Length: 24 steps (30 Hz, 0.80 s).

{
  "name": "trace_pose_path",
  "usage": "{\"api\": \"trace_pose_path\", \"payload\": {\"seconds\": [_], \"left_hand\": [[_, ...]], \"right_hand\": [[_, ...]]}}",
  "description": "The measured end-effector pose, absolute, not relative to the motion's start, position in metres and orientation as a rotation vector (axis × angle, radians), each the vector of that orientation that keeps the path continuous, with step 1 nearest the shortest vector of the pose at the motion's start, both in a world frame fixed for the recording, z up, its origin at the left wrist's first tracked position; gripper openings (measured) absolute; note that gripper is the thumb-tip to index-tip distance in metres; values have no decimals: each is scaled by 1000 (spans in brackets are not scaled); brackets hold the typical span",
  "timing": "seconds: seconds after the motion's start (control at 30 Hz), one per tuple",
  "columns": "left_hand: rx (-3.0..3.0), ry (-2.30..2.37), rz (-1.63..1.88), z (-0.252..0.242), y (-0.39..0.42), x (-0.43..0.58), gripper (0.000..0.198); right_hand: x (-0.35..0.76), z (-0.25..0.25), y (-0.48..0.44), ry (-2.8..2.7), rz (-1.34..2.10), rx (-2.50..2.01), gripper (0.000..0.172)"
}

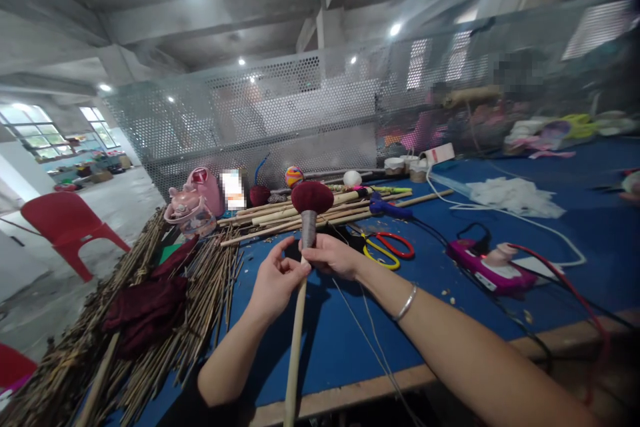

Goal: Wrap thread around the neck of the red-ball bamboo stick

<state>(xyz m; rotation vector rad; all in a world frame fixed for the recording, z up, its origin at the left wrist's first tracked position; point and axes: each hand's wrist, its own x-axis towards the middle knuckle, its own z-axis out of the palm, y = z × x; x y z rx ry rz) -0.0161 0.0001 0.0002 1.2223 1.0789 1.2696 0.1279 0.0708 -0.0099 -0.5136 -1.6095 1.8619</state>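
In the middle of the head view, a padded mallet (312,197) is held upright with a slight tilt. Its dark red, cloth-covered head sits on a pale wooden stick, and grey thread (309,230) is wound round the neck. My right hand (333,257) is closed on the lower end of the winding. Just below it, my left hand (280,273) pinches at the stick, thumb and forefinger together. Loose strands (367,327) hang from near my right hand past the table's front edge. Whether a thread end lies between my fingers is hidden.
Scissors (387,250) with red and yellow handles lie behind my right forearm. Thin sticks (190,300) and dark red cloth (147,310) fill the left side. A purple power strip (493,267) with cables lies right. Wooden rods (280,210) and a perforated metal screen (270,100) are behind.
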Motion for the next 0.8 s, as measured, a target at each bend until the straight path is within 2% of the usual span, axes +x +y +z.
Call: {"api": "trace_pose_path", "payload": {"seconds": [0.17, 0.33, 0.47, 0.57, 0.8], "left_hand": [[1080, 915, 1176, 1, -3, -13, 90], [1149, 985, 1188, -3, -1, -14, 77], [1223, 1033, 1271, -4, 0, -14, 86], [1186, 987, 1203, -1, -2, -15, 90], [1045, 795, 1020, 6, -7, -17, 82]], "right_hand": [[128, -9, 70, -1530, 1938, -422, 31], [124, -4, 64, -1525, 1886, -464, 33], [125, -4, 66, -1551, 1879, -512, 34], [130, -5, 69, -1560, 1930, -473, 34], [134, -6, 70, -1616, 1945, -405, 32]]}}
